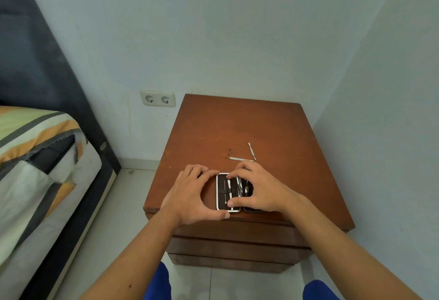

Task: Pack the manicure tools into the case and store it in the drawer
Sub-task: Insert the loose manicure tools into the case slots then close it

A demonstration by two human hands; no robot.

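An open manicure case (223, 192), black inside with a white rim, lies near the front edge of the brown nightstand (237, 128). Several thin metal tools sit under its elastic band. My left hand (190, 195) grips the case's left side, thumb at the front corner and fingers at the back. My right hand (259, 190) covers the case's right half and pinches a slim metal tool (238, 186) between thumb and forefinger over the middle. Two loose metal tools (252, 151) (237, 158) lie on the top just behind my right hand.
The nightstand's drawer fronts (232, 245) below the top are closed. A bed with a striped cover (40, 157) stands at the left, with a dark headboard behind it. A double wall socket (158, 98) is on the wall. A wall stands close on the right.
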